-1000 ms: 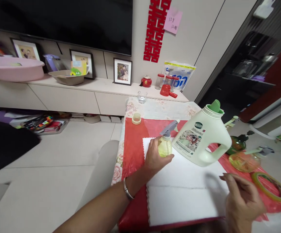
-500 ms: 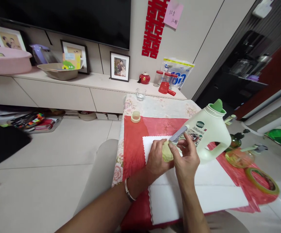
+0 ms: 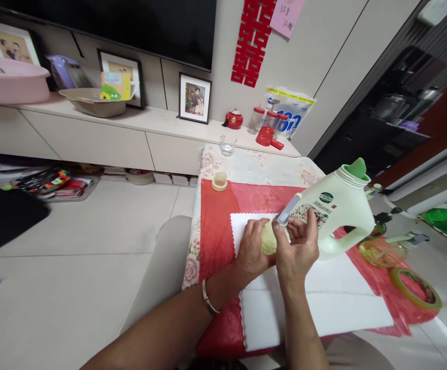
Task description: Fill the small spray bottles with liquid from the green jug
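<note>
Right hand (image 3: 296, 246) had come in from beside the tape roll (image 3: 396, 281) to the small spray bottle (image 3: 268, 239); grey trigger head (image 3: 287, 210) had swung to slant up and away to the far right. White mat (image 3: 346, 303), scalloped on its left edge, lay nearest on the tabletop (image 3: 254, 169), over a red sheet (image 3: 217, 226). Left hand (image 3: 254, 246), silver bangle (image 3: 209, 297) at the wrist, was wrapped round the yellowish bottle body, gripping it. Right hand had its thumb and fingers closed at the collar, index finger raised, palm turned up. Bottle sat above the mat's far left part, just left of the big pale green jug (image 3: 346, 205); couldn't tell if its base touched the mat. Jug stood upright, green piece (image 3: 357, 168) poking out of its mouth. Tape roll lay near right on the red sheet, orange pump bottle (image 3: 385, 252) just beyond it. Pale cap (image 3: 219, 181) was at the sheet's far left corner, glass cup (image 3: 228, 145) farther on by the far edge. Behind, a long cabinet (image 3: 165, 121) carried a red pot (image 3: 234, 119), framed photos and a pink basin (image 3: 11, 79).
</note>
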Action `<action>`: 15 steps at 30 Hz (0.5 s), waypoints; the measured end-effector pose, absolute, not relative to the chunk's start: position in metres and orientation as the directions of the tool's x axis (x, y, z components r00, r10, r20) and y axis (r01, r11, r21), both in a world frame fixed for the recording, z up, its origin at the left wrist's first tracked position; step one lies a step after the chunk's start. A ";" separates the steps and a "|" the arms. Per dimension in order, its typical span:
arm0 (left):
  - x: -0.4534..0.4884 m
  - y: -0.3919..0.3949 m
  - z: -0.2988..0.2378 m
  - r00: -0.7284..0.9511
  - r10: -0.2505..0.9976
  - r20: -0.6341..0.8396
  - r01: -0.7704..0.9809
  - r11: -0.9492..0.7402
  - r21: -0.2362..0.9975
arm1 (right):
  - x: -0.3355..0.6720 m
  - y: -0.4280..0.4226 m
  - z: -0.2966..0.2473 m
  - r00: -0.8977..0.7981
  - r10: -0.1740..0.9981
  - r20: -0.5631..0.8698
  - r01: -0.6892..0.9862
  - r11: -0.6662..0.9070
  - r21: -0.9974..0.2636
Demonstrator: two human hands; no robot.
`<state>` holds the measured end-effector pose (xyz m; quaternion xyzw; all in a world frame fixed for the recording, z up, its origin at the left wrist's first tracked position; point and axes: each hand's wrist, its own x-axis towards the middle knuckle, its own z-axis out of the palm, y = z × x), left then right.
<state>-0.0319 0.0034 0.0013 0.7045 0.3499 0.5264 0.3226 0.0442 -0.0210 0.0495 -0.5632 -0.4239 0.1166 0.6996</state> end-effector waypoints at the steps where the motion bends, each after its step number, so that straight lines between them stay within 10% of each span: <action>1: -0.032 0.003 0.002 0.198 0.841 0.503 0.146 -0.533 0.833 | 0.045 -0.022 0.049 0.599 0.655 0.461 0.301 0.349 -0.888; 15: -0.029 0.002 0.002 0.245 0.844 0.477 0.137 -0.517 0.845 | 0.058 -0.027 0.054 0.563 0.760 0.325 0.156 0.288 -0.945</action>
